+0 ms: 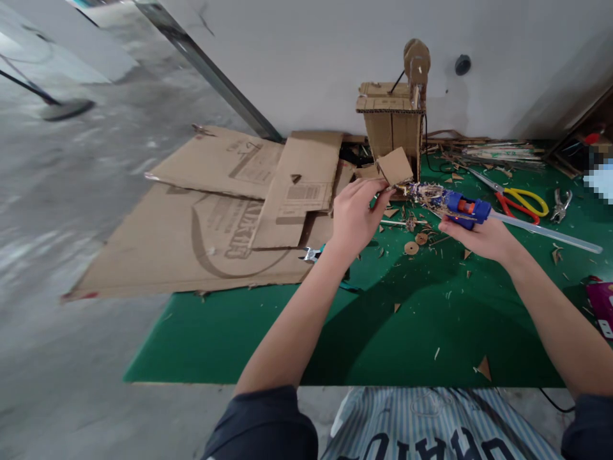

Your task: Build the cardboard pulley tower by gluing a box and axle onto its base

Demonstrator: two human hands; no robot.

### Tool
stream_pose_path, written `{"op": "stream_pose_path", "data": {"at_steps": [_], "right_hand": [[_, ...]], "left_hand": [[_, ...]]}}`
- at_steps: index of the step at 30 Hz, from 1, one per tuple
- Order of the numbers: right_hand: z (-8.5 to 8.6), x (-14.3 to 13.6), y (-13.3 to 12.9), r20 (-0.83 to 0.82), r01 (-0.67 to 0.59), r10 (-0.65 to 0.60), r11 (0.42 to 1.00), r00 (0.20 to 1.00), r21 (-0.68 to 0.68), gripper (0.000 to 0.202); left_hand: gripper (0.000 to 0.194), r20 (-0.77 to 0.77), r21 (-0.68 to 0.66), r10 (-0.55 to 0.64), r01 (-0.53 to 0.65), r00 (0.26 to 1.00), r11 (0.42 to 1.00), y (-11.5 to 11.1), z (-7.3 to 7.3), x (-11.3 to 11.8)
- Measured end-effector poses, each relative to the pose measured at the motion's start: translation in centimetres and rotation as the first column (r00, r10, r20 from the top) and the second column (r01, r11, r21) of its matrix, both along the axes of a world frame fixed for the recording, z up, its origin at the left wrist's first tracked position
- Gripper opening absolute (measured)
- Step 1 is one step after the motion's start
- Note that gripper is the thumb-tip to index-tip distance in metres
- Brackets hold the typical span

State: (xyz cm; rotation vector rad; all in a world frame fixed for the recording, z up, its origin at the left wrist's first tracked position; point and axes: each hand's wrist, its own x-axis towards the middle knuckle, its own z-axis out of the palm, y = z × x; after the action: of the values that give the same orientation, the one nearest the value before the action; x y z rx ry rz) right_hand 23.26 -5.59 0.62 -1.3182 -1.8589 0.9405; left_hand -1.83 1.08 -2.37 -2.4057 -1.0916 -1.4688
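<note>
Pinched in my left hand (357,214) is a small square cardboard piece (396,167), tilted up in front of the cardboard box model (393,131). My right hand (479,236) is wrapped round a blue glue gun (460,203), with a long clear glue stick (550,234) sticking out of its back. The gun's nozzle end, crusted with cardboard scraps and glue strings, points left and sits close to the piece's lower edge. Whether the tip touches it I cannot tell. Below lie a thin stick with a small cardboard wheel (410,223) and two small cardboard discs (411,248).
Large cardboard sheets (215,223) overhang the green table's (220,338) left side. Pliers (313,254) lie under my left forearm. Scissors with red and yellow handles (522,199), a metal hand tool (560,206) and bundled thin sticks (502,152) are at right, before the wall.
</note>
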Motion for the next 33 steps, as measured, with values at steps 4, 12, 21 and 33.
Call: {"op": "stream_pose_path", "data": {"at_steps": [4, 12, 21, 33], "right_hand": [[0.2, -0.1, -0.1, -0.003, -0.007, 0.007, 0.999, 1.0, -0.043, 0.04], [0.4, -0.2, -0.1, 0.012, -0.009, 0.01, 1.0, 1.0, -0.025, 0.039], [-0.2, 0.6, 0.2, 0.025, 0.066, -0.065, 0.996, 0.998, -0.057, 0.044], [0.1, 1.2, 0.4, 0.026, 0.081, -0.08, 0.996, 0.996, -0.032, 0.043]], "left_hand": [[0.011, -0.023, -0.027, 0.013, -0.014, 1.0, 1.0, 0.1, -0.1, -0.2], [0.013, -0.03, -0.062, 0.016, -0.018, 0.999, 0.998, 0.0, -0.2, -0.2], [0.01, 0.013, -0.045, 0.024, -0.024, 1.0, 0.999, -0.1, 0.0, -0.2], [0.015, 0.037, -0.066, 0.046, -0.044, 0.998, 0.997, 0.0, -0.1, -0.4]]}}
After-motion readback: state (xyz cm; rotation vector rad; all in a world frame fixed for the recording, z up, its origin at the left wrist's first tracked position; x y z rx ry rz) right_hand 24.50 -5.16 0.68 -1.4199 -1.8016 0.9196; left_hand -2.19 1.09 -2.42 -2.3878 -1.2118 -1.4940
